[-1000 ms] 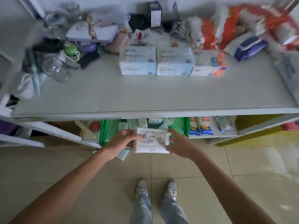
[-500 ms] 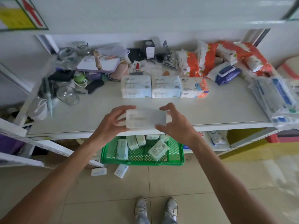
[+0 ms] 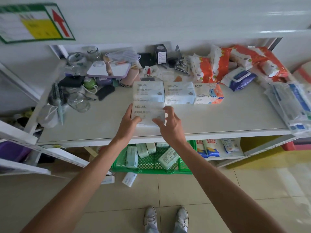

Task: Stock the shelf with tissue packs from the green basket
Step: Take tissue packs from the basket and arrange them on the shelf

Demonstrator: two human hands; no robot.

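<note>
A pale blue-white tissue pack lies on the white shelf, directly in front of a row of three packs. My left hand grips its left end, thumb on the near edge. My right hand is at its right end, fingers spread and touching the wrapper. The green basket stands on the floor below the shelf with several tissue packs inside.
Jars, a hairbrush, a scale and small clutter crowd the shelf's left back. Orange tissue bags and a blue wipes pack fill the right back; plastic-wrapped packets overhang the right edge. Two small packs lie on the floor.
Both hands lifted the tissue pack from basket height up over the shelf edge and set it down in front of the left pack of the row. My right fingers have loosened.
</note>
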